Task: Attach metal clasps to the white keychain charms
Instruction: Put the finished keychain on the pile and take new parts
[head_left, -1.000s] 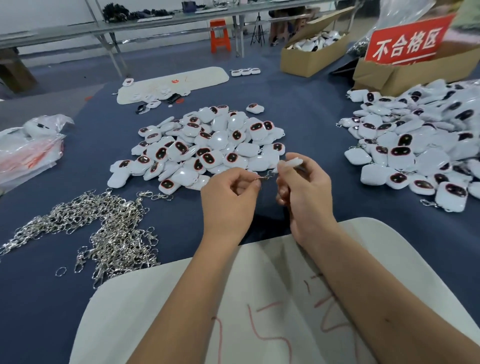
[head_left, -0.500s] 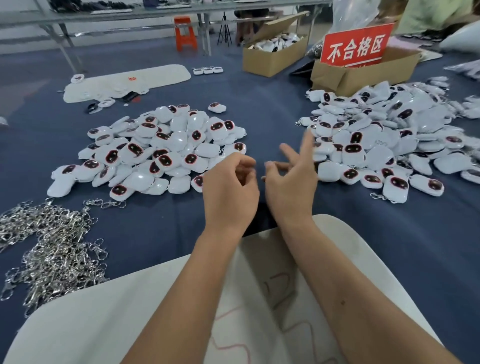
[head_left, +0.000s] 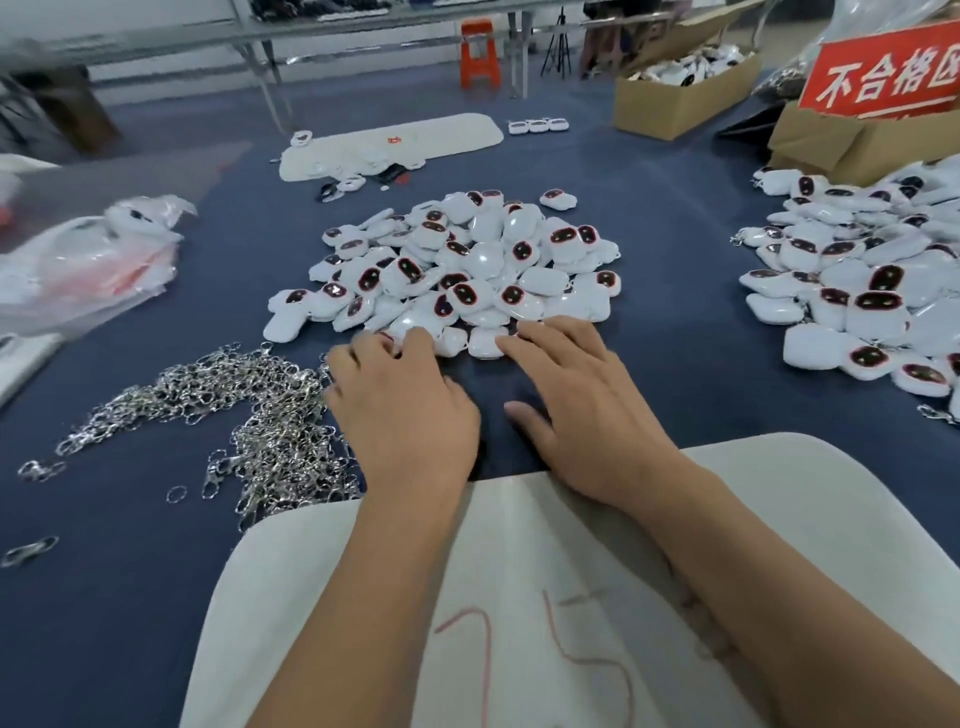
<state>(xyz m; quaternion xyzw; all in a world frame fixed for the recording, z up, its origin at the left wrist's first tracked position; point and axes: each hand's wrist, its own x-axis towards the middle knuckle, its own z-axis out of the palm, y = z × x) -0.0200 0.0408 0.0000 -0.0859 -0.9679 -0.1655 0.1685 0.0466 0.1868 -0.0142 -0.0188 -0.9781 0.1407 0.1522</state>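
Both hands out over the blue cloth (head_left: 675, 218) of the table, palms down, at the near edge of the middle heap of white charms (head_left: 467, 265)

Left hand (head_left: 402, 410): fingers bent a little and spread, tips touching the nearest charms of that heap, little-finger side just beside the pile of metal clasps (head_left: 249, 410); nothing plainly held, though the fingertips blurred and partly hidden by the knuckles, so a pinch on a charm could not be ruled out

Right hand (head_left: 582, 410): fingers straight and fanned, forefinger tip on a white charm (head_left: 485, 344) at the heap's near rim, thumb flat on the cloth apart from the rest; held nothing

Charms mostly white and rounded, many showing a dark face panel rimmed in red, lying piled over one another. Second heap of charms (head_left: 857, 291) well apart on the right side, running off the frame, a few with small clasps showing at their edges. Clasps in a loose silver tangle on the left, with a few strays (head_left: 30, 551) lying alone on the cloth nearer the person

White board (head_left: 779, 519) with red scrawl lay under both forearms at the near edge. Crumpled plastic bag (head_left: 88, 265) far left. Cardboard box (head_left: 680, 98) holding more white pieces at the far right, and a red sign (head_left: 883, 78) with white characters standing in another box beside it. Long white pad (head_left: 389, 145) beyond the middle heap
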